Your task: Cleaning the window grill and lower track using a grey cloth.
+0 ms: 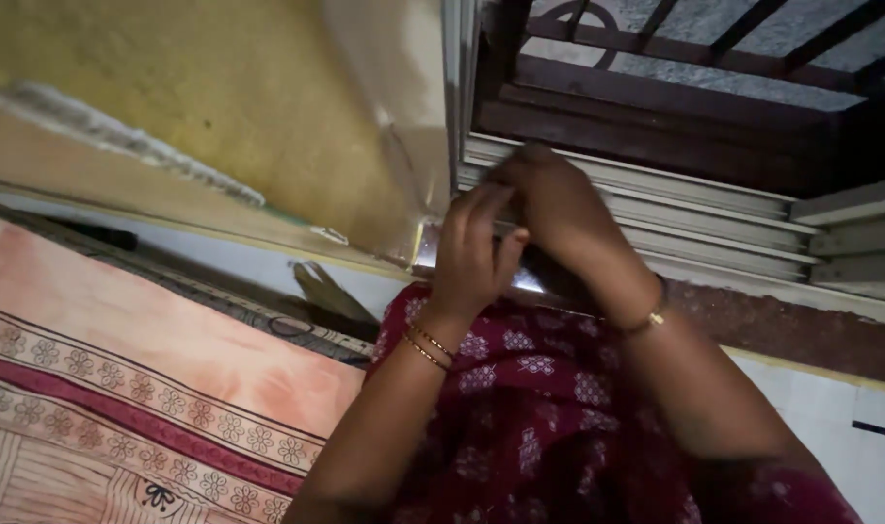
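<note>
While both hands meet at a window sill, the left hand [471, 247] curls its fingers as if pinching something small and shiny, though what it grips cannot be told. Just above, touching it, the right hand [559, 209] presses fingers together against the pale sliding window track [694, 209]. This looks like the fiddling stage at the frame corner; any further move would call for a firm pinch and steady wrists. Two thin gold bangles [430, 346] circle the left wrist, one bracelet [648, 318] the right. Maroon flowered fabric [549, 417] lies below, one peach patterned cloth [122, 378] to the left, a dark metal grille [694, 58] beyond.
</note>
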